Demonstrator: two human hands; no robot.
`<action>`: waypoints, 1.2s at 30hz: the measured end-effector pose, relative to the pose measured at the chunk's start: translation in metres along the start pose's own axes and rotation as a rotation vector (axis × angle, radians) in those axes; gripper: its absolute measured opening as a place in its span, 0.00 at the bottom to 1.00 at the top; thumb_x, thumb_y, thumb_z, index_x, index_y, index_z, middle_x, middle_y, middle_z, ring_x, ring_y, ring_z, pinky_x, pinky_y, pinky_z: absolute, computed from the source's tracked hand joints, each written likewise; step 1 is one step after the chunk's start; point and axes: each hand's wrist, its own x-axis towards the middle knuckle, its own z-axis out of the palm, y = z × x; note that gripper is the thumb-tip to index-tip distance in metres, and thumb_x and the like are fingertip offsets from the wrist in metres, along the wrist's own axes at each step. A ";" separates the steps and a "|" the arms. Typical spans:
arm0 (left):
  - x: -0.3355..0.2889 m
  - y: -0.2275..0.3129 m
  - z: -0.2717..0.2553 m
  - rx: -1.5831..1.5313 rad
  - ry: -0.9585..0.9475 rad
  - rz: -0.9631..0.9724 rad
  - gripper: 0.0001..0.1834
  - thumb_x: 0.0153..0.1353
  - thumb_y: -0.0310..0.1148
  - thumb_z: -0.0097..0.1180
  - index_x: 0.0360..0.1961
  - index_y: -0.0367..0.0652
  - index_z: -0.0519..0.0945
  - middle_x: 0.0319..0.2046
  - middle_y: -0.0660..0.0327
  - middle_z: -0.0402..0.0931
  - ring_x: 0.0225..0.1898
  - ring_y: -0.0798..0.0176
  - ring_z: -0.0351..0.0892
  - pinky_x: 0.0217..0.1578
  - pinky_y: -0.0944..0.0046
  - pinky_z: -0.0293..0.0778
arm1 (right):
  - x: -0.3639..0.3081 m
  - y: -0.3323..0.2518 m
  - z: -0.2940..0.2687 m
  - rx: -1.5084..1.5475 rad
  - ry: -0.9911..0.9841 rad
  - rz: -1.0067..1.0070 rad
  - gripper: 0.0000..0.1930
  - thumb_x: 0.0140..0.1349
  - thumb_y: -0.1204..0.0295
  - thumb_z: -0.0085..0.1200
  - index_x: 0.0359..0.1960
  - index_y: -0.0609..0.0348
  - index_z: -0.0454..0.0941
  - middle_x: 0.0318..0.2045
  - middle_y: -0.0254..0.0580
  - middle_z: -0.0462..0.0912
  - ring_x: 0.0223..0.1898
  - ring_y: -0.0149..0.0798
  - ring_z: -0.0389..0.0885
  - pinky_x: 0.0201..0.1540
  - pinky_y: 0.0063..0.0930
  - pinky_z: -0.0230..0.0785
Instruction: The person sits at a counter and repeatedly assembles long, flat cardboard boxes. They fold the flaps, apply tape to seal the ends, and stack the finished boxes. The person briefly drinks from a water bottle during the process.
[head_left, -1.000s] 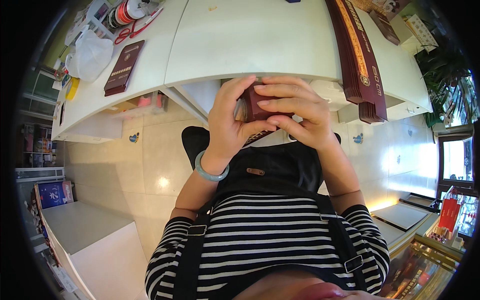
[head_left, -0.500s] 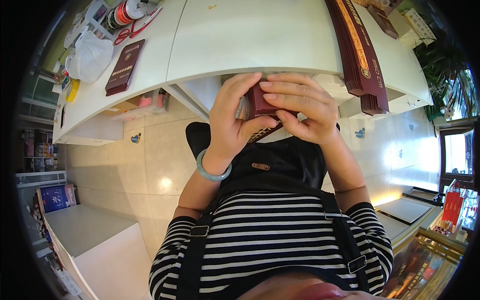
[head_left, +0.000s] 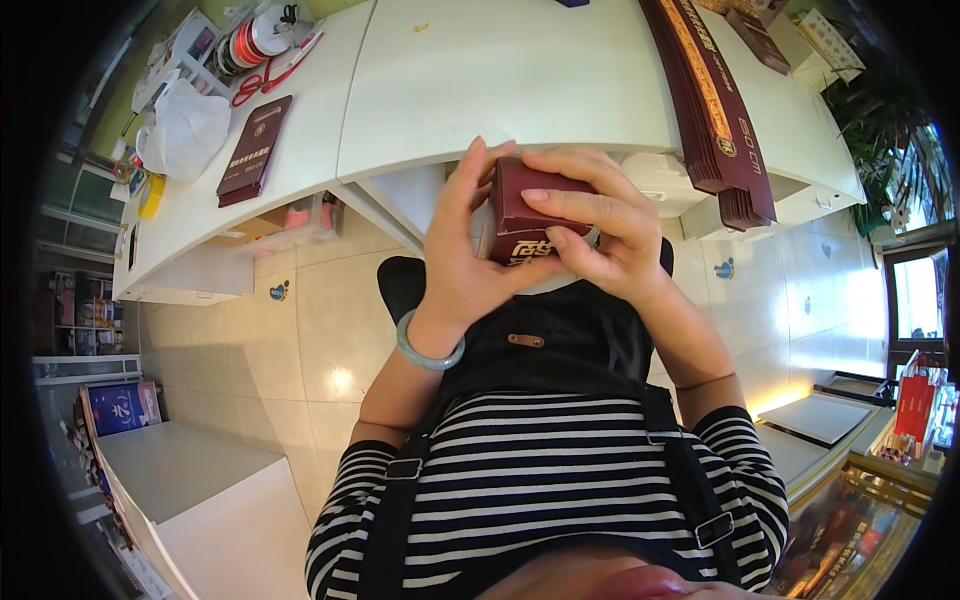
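A small maroon box (head_left: 522,212) with gold lettering on its near side is held between my two hands, just off the table's front edge and above my lap. My left hand (head_left: 465,230), with a pale green bangle (head_left: 428,345) on its wrist, wraps the box's left side, its thumb reaching under the lettered face. My right hand (head_left: 610,215) lies over the top and right side, fingers across the upper face and thumb at the near edge. The box's far and right sides are hidden by my fingers.
On the white table (head_left: 500,80) lie maroon flat sleeves (head_left: 705,110) at the right, and a maroon stack (head_left: 255,150), red scissors (head_left: 262,85), ribbon spools (head_left: 255,45) and a white plastic bag (head_left: 185,120) at the left. A white cabinet (head_left: 200,480) stands lower left.
The box has tilted so its lettered near side now shows more. My right fingers have shifted over its top, and my left fingers have straightened slightly. A blue thing shows at the table's far edge.
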 end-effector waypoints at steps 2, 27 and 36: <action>-0.009 -0.005 0.013 0.114 0.051 0.009 0.62 0.41 0.42 0.83 0.74 0.40 0.56 0.62 0.47 0.71 0.59 0.48 0.77 0.56 0.55 0.76 | 0.000 0.001 0.003 -0.025 0.047 0.029 0.18 0.51 0.79 0.62 0.46 0.54 0.88 0.54 0.46 0.83 0.53 0.48 0.80 0.56 0.38 0.74; 0.003 -0.030 -0.029 0.178 -0.158 -0.053 0.29 0.63 0.29 0.63 0.65 0.45 0.69 0.65 0.42 0.60 0.60 0.41 0.71 0.60 0.49 0.69 | 0.020 0.058 -0.004 0.401 -0.213 0.168 0.10 0.58 0.74 0.68 0.41 0.56 0.83 0.63 0.50 0.73 0.65 0.47 0.72 0.65 0.44 0.66; -0.030 -0.065 -0.064 0.217 -0.030 -0.150 0.25 0.63 0.32 0.66 0.59 0.50 0.71 0.63 0.43 0.60 0.59 0.43 0.71 0.57 0.49 0.73 | 0.149 0.453 -0.064 -0.846 0.494 0.783 0.55 0.46 0.62 0.79 0.71 0.60 0.52 0.69 0.64 0.57 0.66 0.59 0.67 0.64 0.43 0.69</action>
